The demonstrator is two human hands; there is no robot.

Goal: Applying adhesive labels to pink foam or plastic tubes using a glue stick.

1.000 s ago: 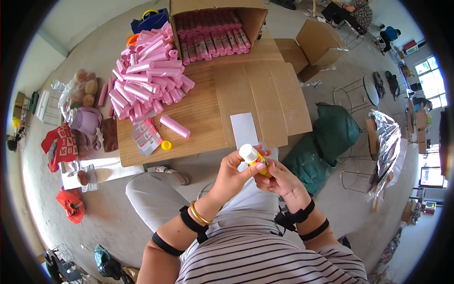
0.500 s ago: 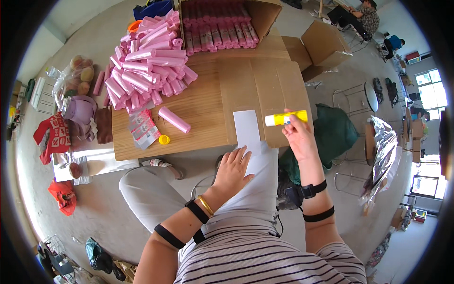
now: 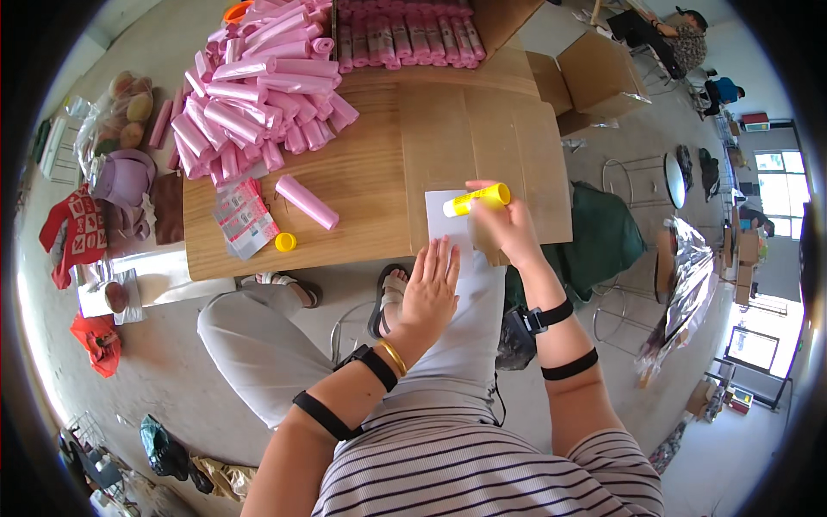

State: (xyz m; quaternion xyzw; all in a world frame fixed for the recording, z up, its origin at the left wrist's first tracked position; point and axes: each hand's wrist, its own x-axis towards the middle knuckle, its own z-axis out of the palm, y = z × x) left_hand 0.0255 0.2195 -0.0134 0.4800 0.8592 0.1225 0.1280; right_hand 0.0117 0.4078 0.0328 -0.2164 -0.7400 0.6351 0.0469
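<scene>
The right hand (image 3: 508, 231) pinched a yellow cylindrical glue stick with a white end (image 3: 479, 200). The stick was at 11 o'clock from the right palm and 1 o'clock from the left hand (image 3: 431, 297), over a white rectangular paper sheet (image 3: 440, 205) on a flat brown cardboard panel (image 3: 508, 146), itself on the wooden counter (image 3: 362, 172). The left hand was flat, palm down, fingers extended and close together, fingertips on the sheet. These fingertips covered part of the sheet; blur obscured the right fingers; contact between white end and sheet could not be determined. The stick's long axis ran near 3-to-9 o'clock, the white end pointing slightly below 9 o'clock.
</scene>
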